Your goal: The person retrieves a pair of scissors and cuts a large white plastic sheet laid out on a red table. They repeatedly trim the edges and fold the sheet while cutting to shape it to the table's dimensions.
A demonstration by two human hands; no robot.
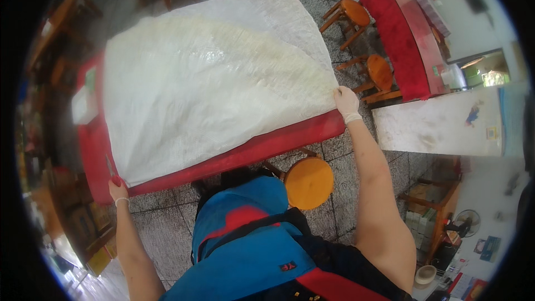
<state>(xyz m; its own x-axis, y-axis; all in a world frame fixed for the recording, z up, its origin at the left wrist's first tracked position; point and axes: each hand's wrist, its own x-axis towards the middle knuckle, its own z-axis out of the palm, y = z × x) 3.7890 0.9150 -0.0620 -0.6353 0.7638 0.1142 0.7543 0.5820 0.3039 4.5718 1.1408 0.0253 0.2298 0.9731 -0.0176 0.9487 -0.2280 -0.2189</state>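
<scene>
A large white, slightly shiny sheet (188, 88), which looks like plastic, lies wrinkled over a table with a red cover (234, 154). My right hand (347, 102), in a thin pale glove, pinches the sheet's edge at the table's near right corner. Near the front left corner, my left hand (118, 190) grips scissors (110, 167) with red handles, their blades pointing away from me. The sheet's corner meets my left fingers; whether they also hold it, I cannot tell. A white band circles that wrist. Part of the sheet's far right looks thinner and more see-through.
A white box (85, 106) sits on the table's left edge. One round wooden stool (309, 183) stands close by my body, and more stools (355, 11) stand on the right. Beyond them are a red-draped table (395, 37) and a white refrigerator-like cabinet (439, 123).
</scene>
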